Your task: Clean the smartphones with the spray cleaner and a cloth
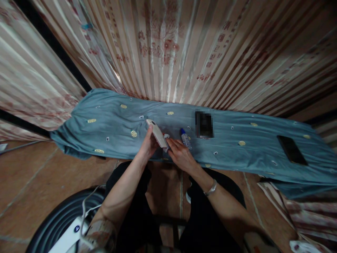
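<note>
Gripping a pale device (157,133) upright over the cloth's (110,116) near edge, the left hand (147,144) steadies it while right hand (181,154) fingers pinch its lower end; fine fingertip control seems needed next.

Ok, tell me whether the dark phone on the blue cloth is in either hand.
No: the dark phone lies alone far right on the blue cloth.

The left hand (149,144) is gripping a slim pale device (157,133), tilting it up off the blue-grey cloth (110,123). The right hand (179,154) is pinching at the device's lower end, where a small pale piece is showing. A blue-capped tube (185,137) is lying just beside the right fingers. A dark phone (291,149) is sitting well apart, far right on the cloth, with striped curtains (184,49) hanging behind.
</note>
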`<state>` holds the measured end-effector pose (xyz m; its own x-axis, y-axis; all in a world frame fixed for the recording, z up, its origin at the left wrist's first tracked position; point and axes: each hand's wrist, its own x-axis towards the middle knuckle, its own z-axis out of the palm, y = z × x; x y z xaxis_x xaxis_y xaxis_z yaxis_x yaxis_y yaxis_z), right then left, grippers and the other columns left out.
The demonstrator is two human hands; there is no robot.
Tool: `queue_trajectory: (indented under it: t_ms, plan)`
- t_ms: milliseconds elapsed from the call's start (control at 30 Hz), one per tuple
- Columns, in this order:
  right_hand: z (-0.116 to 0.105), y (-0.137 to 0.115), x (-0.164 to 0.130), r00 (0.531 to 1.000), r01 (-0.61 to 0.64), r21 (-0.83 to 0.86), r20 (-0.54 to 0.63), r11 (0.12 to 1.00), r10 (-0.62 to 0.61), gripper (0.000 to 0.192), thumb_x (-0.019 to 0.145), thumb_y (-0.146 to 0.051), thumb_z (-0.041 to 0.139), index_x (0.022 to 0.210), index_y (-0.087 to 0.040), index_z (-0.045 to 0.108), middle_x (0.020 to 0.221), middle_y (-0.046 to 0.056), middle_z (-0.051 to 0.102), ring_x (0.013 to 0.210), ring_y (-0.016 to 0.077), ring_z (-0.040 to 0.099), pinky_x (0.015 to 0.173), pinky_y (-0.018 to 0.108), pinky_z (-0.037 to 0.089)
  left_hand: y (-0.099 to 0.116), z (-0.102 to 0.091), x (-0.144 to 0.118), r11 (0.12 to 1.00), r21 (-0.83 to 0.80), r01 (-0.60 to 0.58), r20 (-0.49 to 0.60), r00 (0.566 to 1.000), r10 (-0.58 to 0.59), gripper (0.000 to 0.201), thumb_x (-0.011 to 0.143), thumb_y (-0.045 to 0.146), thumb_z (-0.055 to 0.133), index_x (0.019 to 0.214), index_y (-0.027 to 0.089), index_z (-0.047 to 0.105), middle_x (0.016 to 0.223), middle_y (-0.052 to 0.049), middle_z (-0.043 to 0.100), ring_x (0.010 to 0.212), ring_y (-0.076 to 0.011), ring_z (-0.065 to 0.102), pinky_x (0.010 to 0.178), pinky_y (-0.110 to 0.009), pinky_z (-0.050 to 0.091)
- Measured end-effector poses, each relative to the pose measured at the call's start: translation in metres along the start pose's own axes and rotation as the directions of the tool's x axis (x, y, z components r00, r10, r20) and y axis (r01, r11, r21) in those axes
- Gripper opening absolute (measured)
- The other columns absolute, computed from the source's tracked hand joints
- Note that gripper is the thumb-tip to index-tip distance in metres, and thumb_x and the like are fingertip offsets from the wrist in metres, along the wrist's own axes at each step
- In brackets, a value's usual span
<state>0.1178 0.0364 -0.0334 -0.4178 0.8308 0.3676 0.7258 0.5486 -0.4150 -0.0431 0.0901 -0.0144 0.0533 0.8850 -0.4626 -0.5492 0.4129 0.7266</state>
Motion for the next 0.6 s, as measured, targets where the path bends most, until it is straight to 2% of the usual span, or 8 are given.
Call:
queue_trajectory:
  t_ms: [133,267,467,600]
  plan:
    - [0.0047,-0.0009,-0.0012,1.0,-0.02,-0.033,0.006,0.999,0.02,0.049,0.097,-0.015,0.048,0.146,-0.012,0.053,0.133,0.02,0.067,0.121,0.0307,0.064,0.108,0.051,0.052,0.0004,0.0027,-0.0022,1.0,0.025,0.014,-0.023,1.0,-0.014,0.045,0.095,0.062,0.047,0.096,0.021,0.068,0.082,-0.008,0.07,0.091,-0.0267,0.068,0.08,-0.037,0.053]
    - [0.0084,-0.0012,-0.0013,0.999,-0.039,-0.027,-0.001,0.999,0.039,0.047,0.095,-0.013,0.048,0.142,-0.011,0.056,0.13,0.02,0.069,0.115,0.0313,0.065,0.105,0.05,0.054,0.0001,0.0043,-0.0019,1.0,-0.019,-0.013,-0.033,0.999,0.012,0.038,0.095,0.056,0.051,0.093,0.021,0.068,0.082,-0.009,0.07,0.097,-0.0286,0.067,0.086,-0.038,0.052]
    - [0.0096,0.002,-0.0004,0.995,-0.09,0.047,-0.046,0.995,0.092,0.046,0.094,-0.016,0.048,0.139,-0.015,0.058,0.121,0.016,0.072,0.109,0.0286,0.067,0.099,0.045,0.056,0.0017,0.0031,-0.0028,0.999,-0.02,-0.025,-0.001,1.0,0.025,0.042,0.097,0.058,0.046,0.089,0.022,0.066,0.08,-0.009,0.069,0.1,-0.0293,0.067,0.087,-0.039,0.051]
    - [0.0066,0.0032,0.0017,0.979,-0.166,0.206,-0.08,0.964,0.186,0.042,0.091,-0.018,0.052,0.131,-0.021,0.064,0.112,0.01,0.075,0.103,0.0258,0.069,0.096,0.04,0.056,0.0029,0.0019,-0.0039,0.998,-0.033,-0.051,0.026,0.998,0.052,0.042,0.098,0.057,0.043,0.091,0.022,0.065,0.083,-0.009,0.07,0.097,-0.0272,0.066,0.086,-0.039,0.051]
